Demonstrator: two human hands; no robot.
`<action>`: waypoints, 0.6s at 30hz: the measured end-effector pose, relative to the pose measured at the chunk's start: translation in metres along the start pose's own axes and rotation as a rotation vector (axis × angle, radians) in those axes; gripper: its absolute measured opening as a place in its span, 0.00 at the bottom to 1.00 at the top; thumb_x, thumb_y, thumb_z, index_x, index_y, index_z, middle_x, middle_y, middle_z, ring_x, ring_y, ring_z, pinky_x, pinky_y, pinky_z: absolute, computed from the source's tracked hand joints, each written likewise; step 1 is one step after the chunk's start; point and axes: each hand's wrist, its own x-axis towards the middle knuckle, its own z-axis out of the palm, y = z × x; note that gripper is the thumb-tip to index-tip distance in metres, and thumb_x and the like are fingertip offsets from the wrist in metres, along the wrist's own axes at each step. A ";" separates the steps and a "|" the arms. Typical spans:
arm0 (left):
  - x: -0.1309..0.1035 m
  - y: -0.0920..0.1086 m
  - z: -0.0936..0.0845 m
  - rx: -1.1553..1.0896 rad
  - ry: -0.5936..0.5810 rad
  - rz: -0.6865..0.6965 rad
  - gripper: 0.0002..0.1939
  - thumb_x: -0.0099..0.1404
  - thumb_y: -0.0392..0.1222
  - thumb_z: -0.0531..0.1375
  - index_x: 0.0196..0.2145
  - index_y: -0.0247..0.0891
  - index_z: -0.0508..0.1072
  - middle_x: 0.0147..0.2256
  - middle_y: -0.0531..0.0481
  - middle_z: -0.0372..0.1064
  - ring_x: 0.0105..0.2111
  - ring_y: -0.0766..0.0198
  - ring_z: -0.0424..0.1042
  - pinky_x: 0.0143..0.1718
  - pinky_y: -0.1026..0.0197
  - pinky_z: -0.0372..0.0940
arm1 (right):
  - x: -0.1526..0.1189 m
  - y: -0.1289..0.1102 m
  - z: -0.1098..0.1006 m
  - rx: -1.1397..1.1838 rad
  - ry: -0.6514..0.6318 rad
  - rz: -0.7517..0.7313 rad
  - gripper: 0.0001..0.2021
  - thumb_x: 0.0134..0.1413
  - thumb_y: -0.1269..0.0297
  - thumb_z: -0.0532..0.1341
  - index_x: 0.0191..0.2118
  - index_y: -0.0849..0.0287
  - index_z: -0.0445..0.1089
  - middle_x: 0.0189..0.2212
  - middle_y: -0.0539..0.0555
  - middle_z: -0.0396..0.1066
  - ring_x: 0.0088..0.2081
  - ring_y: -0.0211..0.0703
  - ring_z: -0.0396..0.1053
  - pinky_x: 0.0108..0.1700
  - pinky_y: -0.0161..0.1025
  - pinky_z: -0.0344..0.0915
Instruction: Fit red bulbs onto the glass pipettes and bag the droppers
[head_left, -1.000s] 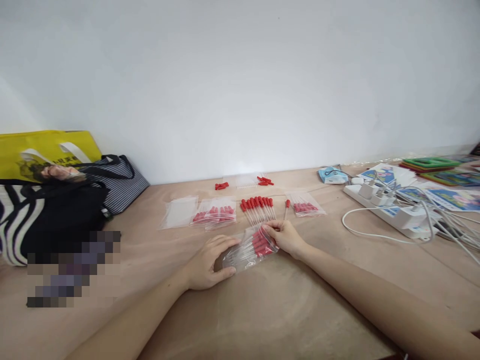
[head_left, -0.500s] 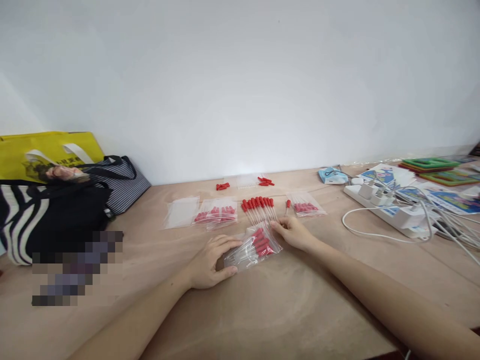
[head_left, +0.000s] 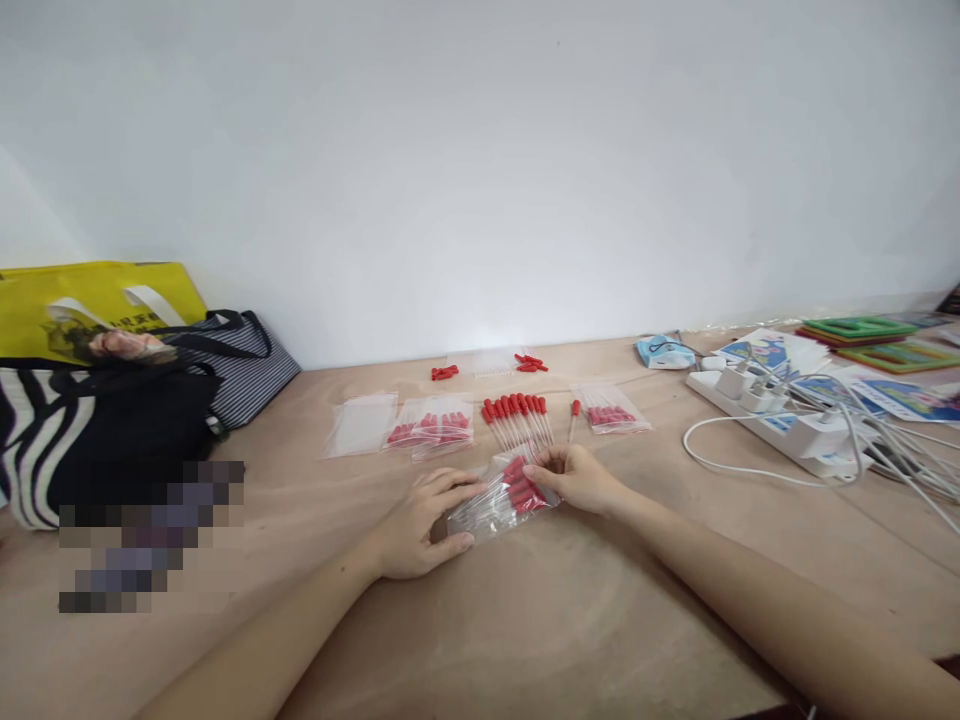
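A clear zip bag point(head_left: 491, 505) holds several glass droppers with red rubber bulbs point(head_left: 517, 485). It lies slanted on the table between my hands. My left hand point(head_left: 427, 525) holds its left end, fingers along the upper edge and thumb at the lower corner. At the bag's right end, my right hand point(head_left: 574, 478) pinches the edge, thumb over the red bulbs; its curled fingertips are partly hidden. Just beyond, a row of loose droppers point(head_left: 517, 408) lies fanned out, bulbs away from me. One single dropper point(head_left: 575, 410) lies right of the row.
Filled bags point(head_left: 435, 425) and flat clear bags point(head_left: 364, 425) lie left of the row, another filled bag point(head_left: 611, 410) right. Loose red bulbs point(head_left: 445, 372) lie near the wall. A power strip point(head_left: 780, 425) with cables and a blue mask point(head_left: 665, 352) are right; bags point(head_left: 112, 430) stand left.
My right hand has shifted slightly left and down from the bag's upper right corner, and its thumb now lies over the red bulbs. The left hand stays put.
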 end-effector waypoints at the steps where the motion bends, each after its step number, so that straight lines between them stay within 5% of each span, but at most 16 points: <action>1: 0.000 0.000 0.000 0.006 -0.007 -0.002 0.25 0.59 0.45 0.55 0.54 0.46 0.58 0.54 0.47 0.55 0.54 0.52 0.53 0.53 0.47 0.50 | 0.000 -0.001 0.001 0.032 -0.019 0.020 0.14 0.40 0.53 0.62 0.23 0.62 0.68 0.18 0.48 0.66 0.21 0.33 0.61 0.23 0.31 0.55; 12: -0.002 -0.003 0.002 -0.016 -0.008 0.033 0.27 0.59 0.45 0.55 0.56 0.46 0.56 0.54 0.47 0.55 0.54 0.52 0.53 0.54 0.47 0.51 | -0.009 -0.022 0.006 0.611 -0.128 0.098 0.18 0.30 0.54 0.68 0.21 0.62 0.63 0.20 0.48 0.69 0.22 0.32 0.65 0.27 0.32 0.61; 18: -0.001 -0.006 0.001 -0.007 0.130 0.046 0.23 0.59 0.46 0.55 0.52 0.42 0.60 0.51 0.47 0.59 0.53 0.56 0.56 0.53 0.51 0.54 | -0.013 -0.026 -0.002 0.594 -0.153 0.193 0.18 0.30 0.55 0.68 0.22 0.61 0.62 0.17 0.48 0.68 0.18 0.34 0.64 0.19 0.32 0.61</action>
